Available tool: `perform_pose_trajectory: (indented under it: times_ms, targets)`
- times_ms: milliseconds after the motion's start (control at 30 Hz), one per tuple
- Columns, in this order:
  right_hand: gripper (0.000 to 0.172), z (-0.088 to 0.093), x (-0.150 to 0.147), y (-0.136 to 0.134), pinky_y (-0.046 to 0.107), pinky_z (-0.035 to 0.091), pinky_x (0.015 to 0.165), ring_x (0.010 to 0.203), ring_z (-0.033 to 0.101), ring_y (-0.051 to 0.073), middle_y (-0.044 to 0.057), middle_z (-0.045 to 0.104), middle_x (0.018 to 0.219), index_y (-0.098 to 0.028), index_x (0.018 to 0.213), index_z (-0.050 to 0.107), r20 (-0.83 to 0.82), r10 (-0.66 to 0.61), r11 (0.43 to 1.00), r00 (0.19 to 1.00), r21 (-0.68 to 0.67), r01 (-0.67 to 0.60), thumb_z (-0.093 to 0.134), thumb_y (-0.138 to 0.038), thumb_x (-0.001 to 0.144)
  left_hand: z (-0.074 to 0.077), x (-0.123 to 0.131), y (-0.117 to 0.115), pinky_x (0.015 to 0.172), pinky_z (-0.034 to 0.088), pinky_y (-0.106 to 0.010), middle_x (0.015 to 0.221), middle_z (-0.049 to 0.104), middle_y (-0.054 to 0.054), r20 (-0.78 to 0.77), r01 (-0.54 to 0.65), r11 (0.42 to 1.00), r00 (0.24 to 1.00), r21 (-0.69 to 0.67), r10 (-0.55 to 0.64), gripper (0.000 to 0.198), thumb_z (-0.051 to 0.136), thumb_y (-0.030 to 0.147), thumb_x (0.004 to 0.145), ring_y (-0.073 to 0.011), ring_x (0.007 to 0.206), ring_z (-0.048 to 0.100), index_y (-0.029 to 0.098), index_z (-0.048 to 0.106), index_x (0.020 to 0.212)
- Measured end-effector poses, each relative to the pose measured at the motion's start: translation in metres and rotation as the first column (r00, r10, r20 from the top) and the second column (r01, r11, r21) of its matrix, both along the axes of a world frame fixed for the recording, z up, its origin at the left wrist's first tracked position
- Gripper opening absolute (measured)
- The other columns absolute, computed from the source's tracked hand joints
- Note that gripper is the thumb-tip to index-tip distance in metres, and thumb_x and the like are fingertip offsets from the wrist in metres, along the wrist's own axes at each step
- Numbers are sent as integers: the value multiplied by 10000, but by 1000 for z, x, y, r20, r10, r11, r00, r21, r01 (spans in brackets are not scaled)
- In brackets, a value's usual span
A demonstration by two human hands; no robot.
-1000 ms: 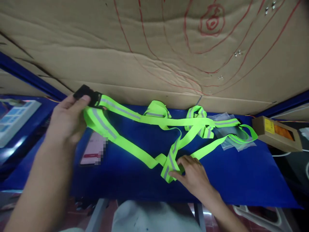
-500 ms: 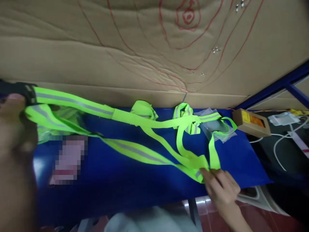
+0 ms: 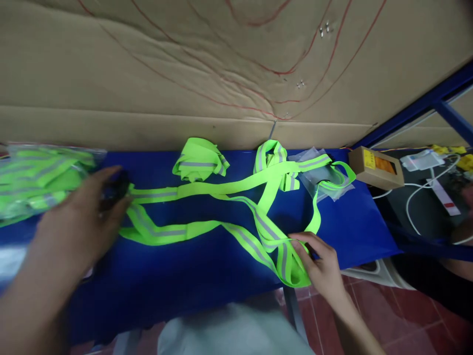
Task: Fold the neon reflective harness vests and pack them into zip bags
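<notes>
Lime-yellow reflective straps (image 3: 207, 189) with grey stripes stretch across the blue tabletop between my hands. At their left end, my left hand (image 3: 83, 214) is closed round a dark buckle-like piece (image 3: 115, 188), partly hidden and blurred. Near the front edge, my right hand (image 3: 321, 261) pinches a looped part of the straps between thumb and fingers. Behind the straps lies a folded strap bundle (image 3: 199, 160). A second coiled bundle (image 3: 271, 155) sits to its right, touching or overlapped by the long strap.
A clear bag of lime-yellow straps (image 3: 40, 172) lies at the far left. On the right are a flat clear bag (image 3: 310, 172), a cardboard box (image 3: 377, 167) and white cables (image 3: 408, 207). Brown cardboard (image 3: 148, 74) with red lines rises behind the blue table (image 3: 166, 281).
My left hand has come inward and lower with the dark piece, so the straps hang slacker. My right hand still grips its loop, now turned more open. The view has shifted.
</notes>
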State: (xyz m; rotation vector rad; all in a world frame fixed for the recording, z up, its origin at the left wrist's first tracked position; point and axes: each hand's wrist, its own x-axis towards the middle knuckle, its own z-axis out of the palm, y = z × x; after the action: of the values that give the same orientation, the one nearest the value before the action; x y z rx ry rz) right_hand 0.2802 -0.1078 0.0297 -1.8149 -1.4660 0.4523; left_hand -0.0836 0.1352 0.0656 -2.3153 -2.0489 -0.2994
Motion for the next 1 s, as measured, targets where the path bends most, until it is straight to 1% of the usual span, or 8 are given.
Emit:
perform_pose_trajectory:
  times_ms: [133,200,300,467,567,667,833,1000]
  targets:
    - [232,6,-12,8,240,566,810,945,738,128,5,762,1044,-254,1148,715,139,-5,995,990,103,-10,634,-114,982,19,64,-64,742,609,-462,1338,687,-164,-101,222,971,972,83,-214,584,696,357,944,-369,926,745,164,534,1471]
    - [306,6,-17,11,265,556,837,961,735,137,23,765,1058,-230,1209,703,310,45,979,950,174,-103,639,-58,963,22,88,-89,799,580,-477,1283,711,-137,-21,402,881,912,248,-410,437,668,361,964,-371,981,732,181,608,1358]
    - [344,6,-25,13,285,534,781,918,737,146,54,778,1039,-185,1265,688,490,82,943,868,242,-226,649,-42,954,16,115,-109,837,563,-366,1046,738,-30,344,676,721,648,152,-680,182,641,313,994,-227,930,726,237,629,1159]
    - [338,6,-43,13,307,514,741,901,744,160,93,792,1030,-145,1278,687,539,148,913,829,247,-324,624,-39,964,-11,136,-106,793,580,-302,965,705,-16,851,694,607,522,-386,-56,241,603,440,1002,-174,897,716,235,565,1124]
    - [275,-1,-57,12,345,533,878,917,745,153,79,797,1049,-145,1224,714,499,263,893,825,197,-404,555,-74,1011,-28,139,-103,831,599,-293,1079,679,-39,897,672,595,333,-441,290,370,649,389,958,-153,916,710,243,476,1251]
    - [278,-9,-66,11,357,516,1045,979,743,134,48,780,1180,-192,1259,701,445,400,851,801,143,-505,601,-129,1008,-39,139,-103,787,591,-267,1118,666,-37,901,604,669,266,-433,343,386,629,264,945,-121,846,692,256,421,1269]
    - [414,-9,-57,2,278,570,1035,1257,671,169,54,677,1396,-242,1443,578,207,508,859,836,-57,-508,578,-253,1029,-48,132,-97,952,566,-334,1201,683,-57,870,596,770,480,-229,-113,298,451,114,1008,-168,1100,684,255,520,1261]
    - [226,-4,-42,1,222,627,793,901,761,145,26,753,1012,-260,1212,628,-129,207,970,970,-99,-220,647,-275,987,-50,120,-85,1228,297,-616,1501,574,-101,401,781,621,591,-67,-700,518,495,56,975,-304,1468,459,250,475,1455]
